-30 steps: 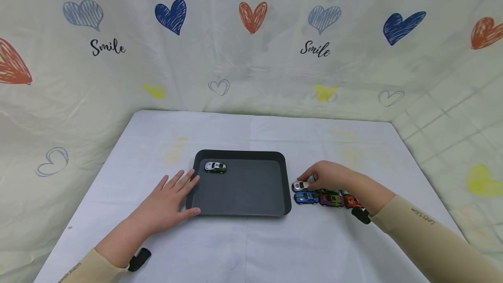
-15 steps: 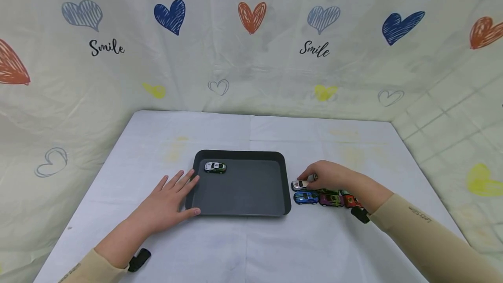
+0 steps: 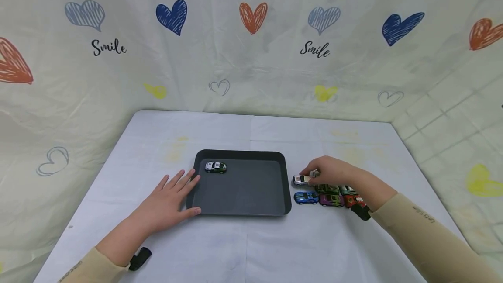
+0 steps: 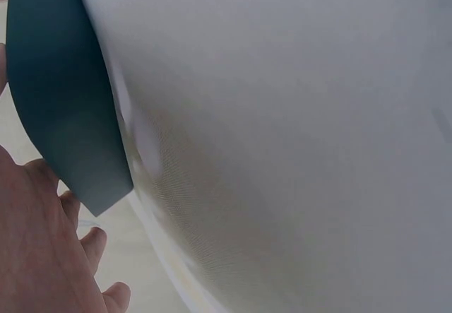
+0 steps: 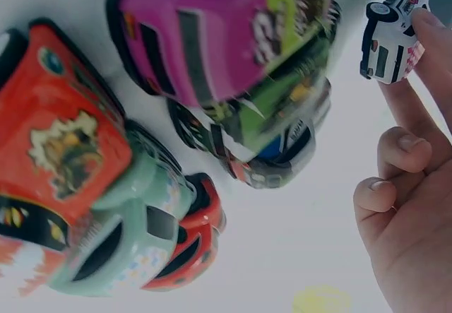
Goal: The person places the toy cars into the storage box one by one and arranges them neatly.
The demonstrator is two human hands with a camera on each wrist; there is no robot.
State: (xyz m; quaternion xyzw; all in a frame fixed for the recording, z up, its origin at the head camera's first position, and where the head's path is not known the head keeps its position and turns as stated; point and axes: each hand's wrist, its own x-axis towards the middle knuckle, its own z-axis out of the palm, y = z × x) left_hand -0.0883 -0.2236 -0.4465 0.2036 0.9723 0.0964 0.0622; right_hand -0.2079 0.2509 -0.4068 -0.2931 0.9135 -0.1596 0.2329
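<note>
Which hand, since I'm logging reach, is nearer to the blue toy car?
Right. The right hand is just beyond the blue toy car, pinching a white toy car; the left hand is across the tray, at its left edge.

The left hand (image 3: pixel 167 204) is palm down, fingers spread and thumb stretched out sideways. The right hand (image 3: pixel 334 173) pinches with its thumb and fingertip while two other fingers curl in. Both forearms (image 3: pixel 428 235) slant inward.
</note>
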